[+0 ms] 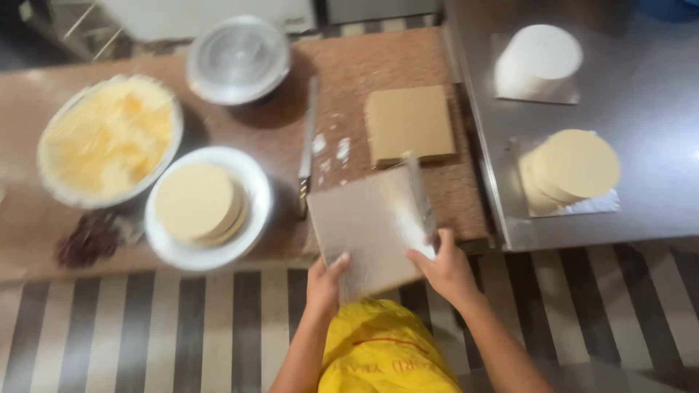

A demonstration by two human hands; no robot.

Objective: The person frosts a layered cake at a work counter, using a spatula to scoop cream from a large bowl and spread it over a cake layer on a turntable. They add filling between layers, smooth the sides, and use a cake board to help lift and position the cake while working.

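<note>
My left hand grips the near-left corner of a square silver cake board at the front edge of the brown counter. My right hand holds the board's right side together with a flat blade-like scraper that stands up along that edge. The frame is blurred by motion. Just beyond the board lies a tan square board, and a long knife rests to its left.
A white plate carries round sponge layers. A bowl of yellow cream and a metal bowl sit at left. A steel table at right holds a white frosted cake and a bare sponge. Striped floor below.
</note>
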